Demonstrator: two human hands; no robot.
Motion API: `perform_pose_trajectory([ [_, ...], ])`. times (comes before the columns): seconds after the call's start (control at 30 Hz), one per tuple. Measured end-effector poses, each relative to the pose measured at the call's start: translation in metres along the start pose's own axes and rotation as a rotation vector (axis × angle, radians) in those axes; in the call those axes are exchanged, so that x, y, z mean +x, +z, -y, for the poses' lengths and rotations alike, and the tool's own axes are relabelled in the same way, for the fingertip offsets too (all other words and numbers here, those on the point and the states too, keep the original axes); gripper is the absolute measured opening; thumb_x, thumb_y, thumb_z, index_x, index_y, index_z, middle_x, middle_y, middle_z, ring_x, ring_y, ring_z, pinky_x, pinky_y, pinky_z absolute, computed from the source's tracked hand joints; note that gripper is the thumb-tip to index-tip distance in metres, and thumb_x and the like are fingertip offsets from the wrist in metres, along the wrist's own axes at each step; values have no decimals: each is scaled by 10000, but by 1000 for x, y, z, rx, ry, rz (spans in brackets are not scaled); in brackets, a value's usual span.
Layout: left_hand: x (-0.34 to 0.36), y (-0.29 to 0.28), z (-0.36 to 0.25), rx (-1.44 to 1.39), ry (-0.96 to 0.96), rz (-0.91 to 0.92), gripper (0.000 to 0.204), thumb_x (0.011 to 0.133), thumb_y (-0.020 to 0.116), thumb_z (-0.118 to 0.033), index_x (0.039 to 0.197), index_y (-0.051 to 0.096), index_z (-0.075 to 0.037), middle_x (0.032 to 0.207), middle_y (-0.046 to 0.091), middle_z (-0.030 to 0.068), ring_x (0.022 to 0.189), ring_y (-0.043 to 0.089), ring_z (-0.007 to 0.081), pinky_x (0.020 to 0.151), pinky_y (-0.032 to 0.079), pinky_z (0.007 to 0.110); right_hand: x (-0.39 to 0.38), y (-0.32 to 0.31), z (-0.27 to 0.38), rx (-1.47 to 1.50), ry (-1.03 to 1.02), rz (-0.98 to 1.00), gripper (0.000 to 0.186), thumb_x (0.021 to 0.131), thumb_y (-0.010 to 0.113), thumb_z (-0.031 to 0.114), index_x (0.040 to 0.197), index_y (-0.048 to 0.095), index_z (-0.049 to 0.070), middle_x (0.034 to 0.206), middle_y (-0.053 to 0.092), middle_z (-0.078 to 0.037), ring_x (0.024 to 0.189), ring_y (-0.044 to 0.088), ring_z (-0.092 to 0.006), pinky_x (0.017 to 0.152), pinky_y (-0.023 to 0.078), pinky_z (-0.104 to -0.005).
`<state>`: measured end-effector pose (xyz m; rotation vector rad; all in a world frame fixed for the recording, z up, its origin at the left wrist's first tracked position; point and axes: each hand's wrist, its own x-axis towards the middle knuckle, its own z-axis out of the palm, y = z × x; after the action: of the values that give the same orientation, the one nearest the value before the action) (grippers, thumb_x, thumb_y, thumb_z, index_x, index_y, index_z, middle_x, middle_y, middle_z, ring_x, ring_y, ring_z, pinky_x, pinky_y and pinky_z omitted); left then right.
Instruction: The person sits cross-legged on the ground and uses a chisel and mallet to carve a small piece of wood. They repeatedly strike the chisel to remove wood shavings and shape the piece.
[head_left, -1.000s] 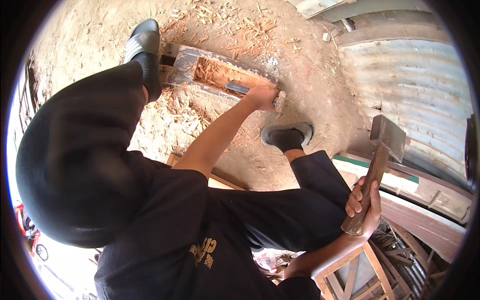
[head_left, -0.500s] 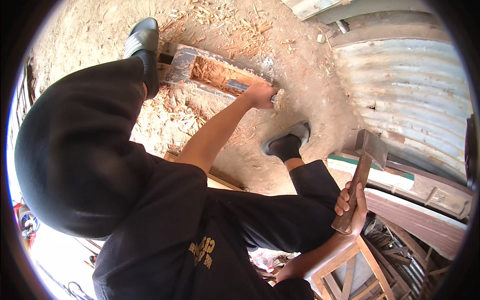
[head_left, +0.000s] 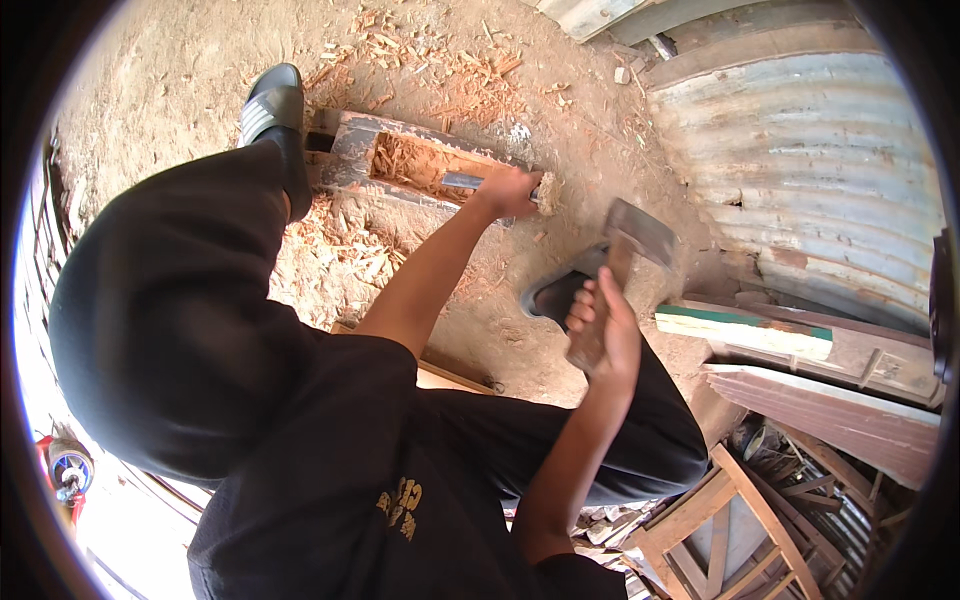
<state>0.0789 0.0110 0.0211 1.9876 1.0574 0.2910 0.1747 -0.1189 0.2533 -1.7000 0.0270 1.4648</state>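
Observation:
My left hand (head_left: 510, 192) is wrapped round a chisel (head_left: 462, 181). Its flat metal blade lies low inside the long recess cut into a wooden block (head_left: 350, 152), and its frayed, pale butt end sticks out past my fist. Painted, worn faces surround the recess, and loose chips fill much of it. In my right hand (head_left: 612, 325) is a hammer (head_left: 640, 232) with a wooden handle and a heavy, blocky head. The hammer is raised, apart from the chisel, above my sandalled foot.
Wood shavings (head_left: 440, 55) litter the dirt ground around the block. A corrugated metal sheet (head_left: 800, 170) rises on the right. Below it lie stacked boards (head_left: 830, 410) and a wooden frame (head_left: 720, 520). My other sandalled foot (head_left: 275, 105) rests at the block's left end.
My right hand has swung the hammer up and to the left, closer to the chisel. The left hand keeps its grip, and the whole view has shifted slightly.

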Motion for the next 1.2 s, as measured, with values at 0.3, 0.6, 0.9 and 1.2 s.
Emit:
perform_pose_trajectory([
  [0.3, 4, 29, 15, 67, 145, -101, 312, 647, 689, -268, 859, 572, -71, 728, 639, 134, 750, 623, 312, 787, 444, 402, 66, -4, -45, -59, 54, -15, 296, 876, 583, 293, 807, 498, 18, 655, 507, -72, 517, 504, -152, 447, 428, -300],
  [0.6, 5, 40, 18, 38, 180, -128, 254, 600, 697, -256, 777, 609, -96, 830, 613, 73, 916, 562, 254, 837, 387, 392, 86, -14, -67, -121, -131, -143, 281, 884, 565, 283, 856, 471, 20, 634, 494, -67, 502, 504, -156, 433, 427, -303],
  [0.9, -2, 39, 16, 66, 163, -184, 238, 564, 716, -240, 736, 607, -116, 883, 531, 44, 984, 478, 235, 806, 360, 393, 80, -26, -57, 76, 39, -62, 321, 878, 575, 333, 806, 488, 32, 657, 502, -66, 511, 482, -153, 454, 411, -293],
  [1.2, 3, 47, 21, 62, 154, -100, 271, 587, 717, -286, 795, 648, -126, 928, 554, 63, 1038, 468, 237, 837, 358, 419, 80, -7, -71, -181, 96, 18, 243, 885, 555, 251, 780, 490, 41, 608, 488, -44, 508, 478, -130, 466, 423, -284],
])
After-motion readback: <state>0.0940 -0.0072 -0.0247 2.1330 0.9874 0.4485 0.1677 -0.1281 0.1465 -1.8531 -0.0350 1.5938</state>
